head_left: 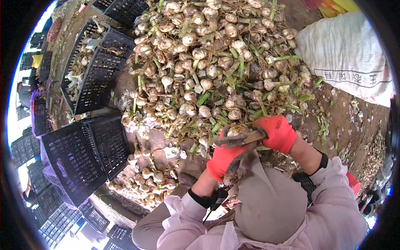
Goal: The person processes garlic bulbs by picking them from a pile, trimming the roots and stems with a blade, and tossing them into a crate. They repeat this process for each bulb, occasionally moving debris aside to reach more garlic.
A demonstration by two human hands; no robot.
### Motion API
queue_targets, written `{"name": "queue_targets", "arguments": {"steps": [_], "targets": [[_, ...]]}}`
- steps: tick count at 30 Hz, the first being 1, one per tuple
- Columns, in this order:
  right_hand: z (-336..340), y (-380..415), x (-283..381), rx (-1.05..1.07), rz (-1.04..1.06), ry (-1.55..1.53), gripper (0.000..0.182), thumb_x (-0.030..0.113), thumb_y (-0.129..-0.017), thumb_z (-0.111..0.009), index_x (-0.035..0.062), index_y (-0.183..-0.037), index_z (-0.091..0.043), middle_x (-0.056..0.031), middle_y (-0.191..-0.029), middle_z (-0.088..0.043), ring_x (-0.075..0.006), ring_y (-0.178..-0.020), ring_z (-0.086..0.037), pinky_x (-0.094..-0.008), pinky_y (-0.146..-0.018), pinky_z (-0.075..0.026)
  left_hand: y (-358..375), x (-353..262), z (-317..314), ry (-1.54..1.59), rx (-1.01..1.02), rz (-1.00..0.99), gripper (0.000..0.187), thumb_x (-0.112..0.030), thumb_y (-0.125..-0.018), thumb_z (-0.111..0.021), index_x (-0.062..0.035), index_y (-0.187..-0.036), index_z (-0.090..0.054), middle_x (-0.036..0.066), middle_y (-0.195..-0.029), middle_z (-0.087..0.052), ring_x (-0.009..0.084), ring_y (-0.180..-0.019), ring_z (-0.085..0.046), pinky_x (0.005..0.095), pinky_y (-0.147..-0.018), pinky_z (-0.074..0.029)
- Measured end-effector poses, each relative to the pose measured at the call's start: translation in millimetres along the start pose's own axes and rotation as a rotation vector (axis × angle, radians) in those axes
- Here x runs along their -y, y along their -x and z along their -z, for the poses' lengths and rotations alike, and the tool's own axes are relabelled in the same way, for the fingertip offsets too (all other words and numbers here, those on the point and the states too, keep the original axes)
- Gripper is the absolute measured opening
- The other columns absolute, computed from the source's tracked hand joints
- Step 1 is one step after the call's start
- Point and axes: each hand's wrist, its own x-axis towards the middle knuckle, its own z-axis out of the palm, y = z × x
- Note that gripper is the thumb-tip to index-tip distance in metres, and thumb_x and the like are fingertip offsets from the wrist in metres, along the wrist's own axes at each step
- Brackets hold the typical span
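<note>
Both my hands wear red gloves with dark grey palms and fingers, and they meet at the near edge of a large heap of garlic (200, 62) with stalks on. My left hand (227, 160) is closed around a garlic bulb (236, 130), its dirty round side showing between the grey fingers. My right hand (276, 134) is closed just right of the bulb, fingers curled inward. A dark, curved grey strip spans the gap between the hands; I cannot tell whether it is glove fingers or a tool.
A smaller pile of trimmed garlic bulbs (154, 181) lies to the left by my leg. Black plastic crates (75, 158) stand along the left, one crate (104, 62) holding garlic. A white woven sack (341, 54) lies at the right. Scraps litter the dirt ground (354, 125).
</note>
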Motion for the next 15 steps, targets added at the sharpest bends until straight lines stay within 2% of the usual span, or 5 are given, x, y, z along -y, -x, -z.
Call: {"name": "queue_targets", "arguments": {"steps": [2, 5, 9, 12, 15], "targets": [[-10.6, 4.4, -20.2, -0.009, -0.05, -0.061, 0.039, 0.014, -0.065, -0.064, 0.0054, -0.103, -0.058, -0.0164, -0.088, -0.062, -0.0299, -0.082, -0.061, -0.0372, -0.071, -0.048, 6.7, 2.4, -0.8, 0.116, 0.072, -0.024, 0.059, -0.012, -0.076, -0.066, -0.0079, -0.127, -0.038, 0.006, -0.115, -0.056, 0.0163, -0.1, -0.056, 0.0362, -0.102, -0.03], [-14.1, 26.6, -72.1, -0.121, -0.633, -0.047, 0.037, 0.016, -0.068, -0.066, 0.0039, -0.101, -0.058, -0.0177, -0.085, -0.063, -0.0291, -0.079, -0.062, -0.0351, -0.069, -0.048, 28.6, -13.0, 3.8, 0.45, 0.111, -0.085, 0.08, -0.008, -0.065, -0.073, -0.0068, -0.133, -0.03, 0.008, -0.118, -0.053, 0.0194, -0.107, -0.052, 0.0364, -0.099, -0.034], [25.6, 19.2, -12.2, -0.223, -0.433, -0.198, 0.035, 0.018, -0.072, -0.065, 0.006, -0.104, -0.058, -0.018, -0.089, -0.062, -0.033, -0.084, -0.061, -0.0368, -0.071, -0.049, 16.3, -31.3, 6.4, 0.538, -0.045, -0.048, 0.086, -0.006, -0.059, -0.076, -0.0055, -0.132, -0.03, 0.012, -0.12, -0.051, 0.0233, -0.108, -0.052, 0.0336, -0.092, -0.041], [51.5, -2.1, 9.1, -0.06, -0.324, -0.19, 0.032, 0.018, -0.072, -0.065, 0.0059, -0.102, -0.059, -0.0169, -0.086, -0.062, -0.0327, -0.082, -0.061, -0.0372, -0.069, -0.049, 4.8, -58.5, 9.1, -0.244, -0.06, -0.086, 0.077, -0.013, -0.061, -0.08, -0.0058, -0.126, -0.04, 0.014, -0.117, -0.051, 0.0229, -0.102, -0.056, 0.0349, -0.086, -0.045], [47.2, -17.8, 11.3, 0.136, -0.081, 0.035, 0.028, 0.019, -0.071, -0.059, 0.0076, -0.096, -0.056, -0.0153, -0.083, -0.061, -0.0331, -0.08, -0.06, -0.0384, -0.068, -0.048, 2.5, -63.6, 6.5, -0.937, 0.233, -0.038, 0.063, -0.016, -0.067, -0.067, -0.0078, -0.123, -0.042, 0.019, -0.11, -0.051, 0.0339, -0.084, -0.059, 0.0383, -0.07, -0.049]]}}
